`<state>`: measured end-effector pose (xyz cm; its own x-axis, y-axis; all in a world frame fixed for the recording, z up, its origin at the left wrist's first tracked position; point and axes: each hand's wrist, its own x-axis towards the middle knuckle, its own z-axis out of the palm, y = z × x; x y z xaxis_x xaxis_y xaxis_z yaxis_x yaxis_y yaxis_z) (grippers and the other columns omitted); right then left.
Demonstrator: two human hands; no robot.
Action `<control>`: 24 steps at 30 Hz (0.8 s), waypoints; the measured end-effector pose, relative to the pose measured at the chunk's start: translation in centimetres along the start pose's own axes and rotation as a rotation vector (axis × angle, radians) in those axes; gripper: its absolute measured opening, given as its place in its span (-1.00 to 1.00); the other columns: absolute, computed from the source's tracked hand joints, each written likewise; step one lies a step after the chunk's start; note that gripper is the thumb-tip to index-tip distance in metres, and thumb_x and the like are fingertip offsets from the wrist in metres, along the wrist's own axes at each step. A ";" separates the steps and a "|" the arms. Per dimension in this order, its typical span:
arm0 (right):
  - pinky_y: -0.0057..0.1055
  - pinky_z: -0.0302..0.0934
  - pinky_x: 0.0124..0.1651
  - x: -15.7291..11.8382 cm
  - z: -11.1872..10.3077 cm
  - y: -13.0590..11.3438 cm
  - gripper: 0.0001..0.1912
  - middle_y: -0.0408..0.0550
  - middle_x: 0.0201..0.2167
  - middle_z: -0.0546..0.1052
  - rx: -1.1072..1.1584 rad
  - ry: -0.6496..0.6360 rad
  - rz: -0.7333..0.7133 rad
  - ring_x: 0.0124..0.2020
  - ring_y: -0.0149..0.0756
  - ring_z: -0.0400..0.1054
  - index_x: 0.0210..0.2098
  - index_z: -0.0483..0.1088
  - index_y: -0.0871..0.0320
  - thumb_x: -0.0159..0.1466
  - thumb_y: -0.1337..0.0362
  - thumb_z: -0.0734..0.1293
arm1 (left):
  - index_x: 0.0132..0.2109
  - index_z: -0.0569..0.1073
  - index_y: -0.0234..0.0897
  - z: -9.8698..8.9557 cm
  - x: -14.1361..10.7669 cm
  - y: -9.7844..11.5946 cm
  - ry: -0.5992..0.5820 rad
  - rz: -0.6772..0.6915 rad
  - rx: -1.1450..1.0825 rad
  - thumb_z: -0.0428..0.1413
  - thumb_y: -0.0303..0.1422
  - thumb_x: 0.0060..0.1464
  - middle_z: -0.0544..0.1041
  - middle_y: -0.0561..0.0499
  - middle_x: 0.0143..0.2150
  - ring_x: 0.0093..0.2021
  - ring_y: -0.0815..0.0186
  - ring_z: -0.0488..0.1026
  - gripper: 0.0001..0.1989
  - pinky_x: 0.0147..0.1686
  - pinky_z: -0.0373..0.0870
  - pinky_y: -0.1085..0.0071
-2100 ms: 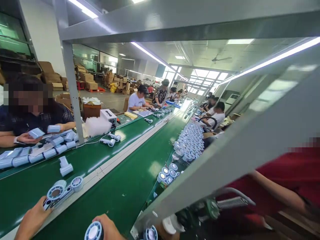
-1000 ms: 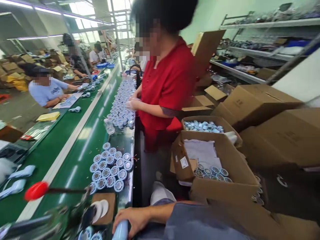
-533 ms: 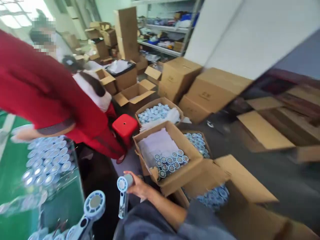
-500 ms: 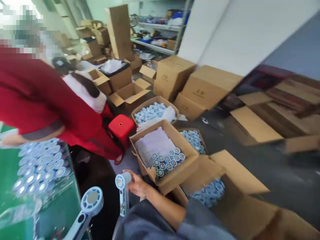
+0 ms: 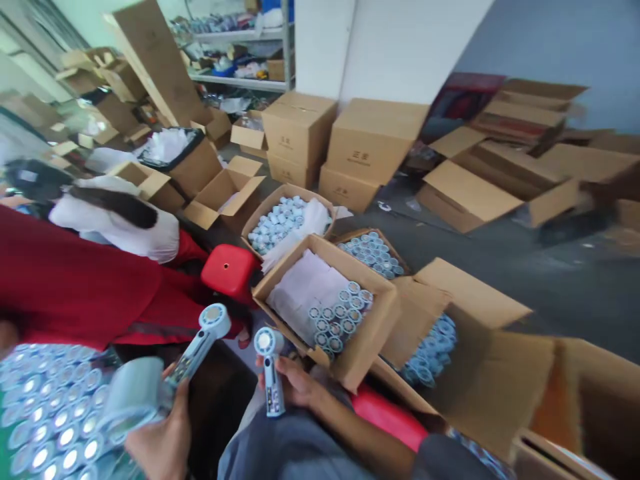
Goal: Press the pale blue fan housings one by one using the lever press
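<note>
In the lower left, my left hand (image 5: 167,430) is closed around light-blue handheld fans. One fan (image 5: 214,321) points up and away, its handle open with inner parts showing. A second fan head (image 5: 133,393) is close to the camera, blurred, and its handle is mostly hidden. My right hand (image 5: 297,383) grips another handheld fan (image 5: 273,373) above my lap. This one stands nearly upright, round head on top, its open handle facing me. Rows of similar fans (image 5: 65,437) fill the table beside my left hand.
An open carton (image 5: 385,307) with a pale sheet and several fans stands ahead of my right hand. More cartons of blue parts (image 5: 430,353) surround it. A red stool (image 5: 227,267) and a person in red (image 5: 75,280) are to the left. Closed cartons (image 5: 375,140) stand by the wall.
The view has swung right and down. My left hand has come into view with fans in it. The fan in my right hand now sits lower, over my lap.
</note>
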<state>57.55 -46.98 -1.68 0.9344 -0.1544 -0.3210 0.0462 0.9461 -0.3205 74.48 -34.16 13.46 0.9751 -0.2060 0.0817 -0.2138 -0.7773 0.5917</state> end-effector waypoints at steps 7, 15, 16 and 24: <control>0.07 0.11 0.21 9.9 5.4 -1.8 -0.29 0.07 0.17 0.37 0.069 -0.186 -0.092 0.33 0.00 0.05 -0.10 0.39 0.11 -0.11 -0.14 0.57 | -0.15 0.59 -0.37 3.9 6.4 -0.3 -0.038 -0.078 -0.255 0.19 0.02 -0.13 0.65 -0.20 -0.19 -0.13 -0.07 0.58 -0.45 -0.09 0.48 0.13; 0.00 0.05 0.32 15.9 7.9 -4.4 -0.35 0.04 0.19 0.37 0.110 -0.130 -0.184 0.30 -0.05 0.15 -0.03 0.45 0.05 -0.04 -0.09 0.56 | -0.13 0.60 -0.35 8.8 9.5 0.4 -0.227 -0.141 -0.552 0.26 -0.10 -0.12 0.65 -0.22 -0.14 -0.11 -0.04 0.60 -0.54 -0.16 0.57 0.19; -0.02 0.06 0.32 16.5 7.8 -5.2 -0.32 0.04 0.19 0.37 0.102 -0.107 -0.203 0.28 -0.05 0.17 0.00 0.45 0.04 -0.04 -0.09 0.56 | -0.13 0.60 -0.34 9.5 10.1 0.8 -0.252 -0.154 -0.586 0.27 -0.11 -0.13 0.65 -0.22 -0.13 -0.12 -0.04 0.61 -0.54 -0.17 0.58 0.19; 0.00 0.15 0.27 21.5 3.5 -12.0 0.03 0.14 0.12 0.44 0.026 0.139 -0.287 0.21 0.04 0.28 0.21 0.32 0.08 -0.16 -0.24 0.54 | -0.16 0.59 -0.32 17.3 14.5 4.7 -0.545 -0.140 -0.714 0.30 -0.12 -0.12 0.64 -0.22 -0.11 -0.08 0.01 0.59 -0.58 -0.02 0.53 0.20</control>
<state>78.32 -60.70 -1.63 0.8246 -0.4520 -0.3401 0.3119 0.8649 -0.3932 86.59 -51.10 3.53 0.7882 -0.5307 -0.3116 0.1686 -0.3007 0.9387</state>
